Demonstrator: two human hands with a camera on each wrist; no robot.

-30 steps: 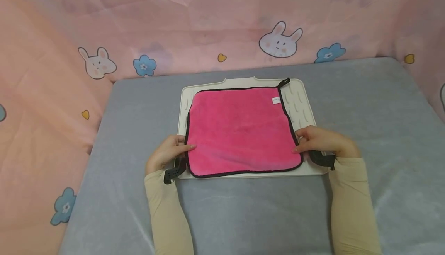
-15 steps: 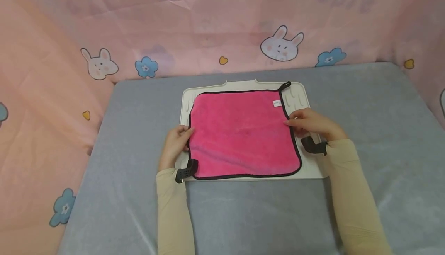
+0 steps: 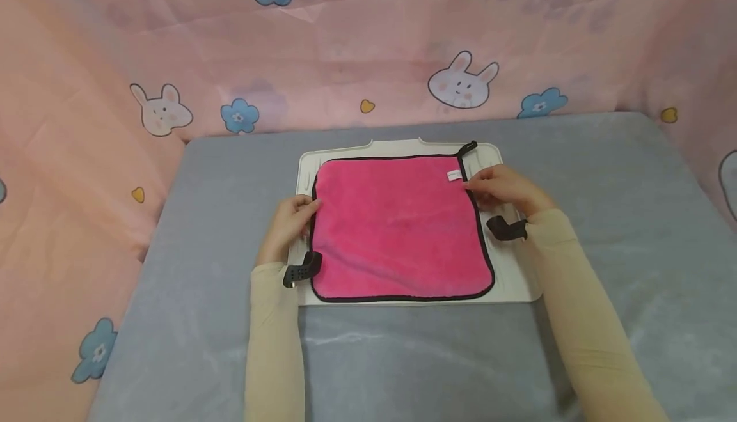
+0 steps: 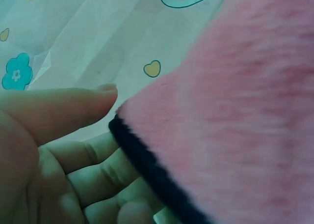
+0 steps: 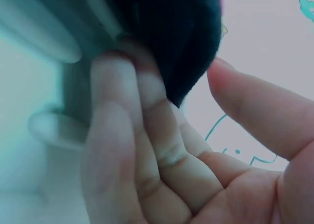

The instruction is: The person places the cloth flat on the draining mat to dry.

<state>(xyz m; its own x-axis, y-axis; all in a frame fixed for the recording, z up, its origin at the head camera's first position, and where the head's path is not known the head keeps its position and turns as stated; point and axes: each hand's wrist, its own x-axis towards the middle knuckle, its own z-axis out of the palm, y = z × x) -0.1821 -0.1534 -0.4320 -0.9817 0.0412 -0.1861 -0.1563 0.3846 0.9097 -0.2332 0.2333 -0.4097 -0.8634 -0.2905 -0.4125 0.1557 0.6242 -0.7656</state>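
Observation:
A pink plush towel [image 3: 397,230] with black edging lies spread over a cream ridged tray [image 3: 517,275]. My left hand [image 3: 285,225] holds the towel's left edge, thumb on top. In the left wrist view its fingers [image 4: 105,172] reach under the black border [image 4: 152,170]. Higher up on the opposite side, my right hand [image 3: 511,188] pinches the right edge just below a white label [image 3: 454,175]. Seen from the right wrist, the thumb [image 5: 260,106] meets one side of the dark edging [image 5: 184,42], and the fingers curl behind it.
The tray rests on a grey cloth-covered table [image 3: 207,249]. A pink curtain [image 3: 345,45] printed with rabbits and flowers rises behind and at the sides. A black hanging loop [image 3: 467,148] sticks out from the towel's far right corner.
Both hands have slid away from me along the towel's side edges, the right one farther, up near the label. The towel and tray have stayed in place.

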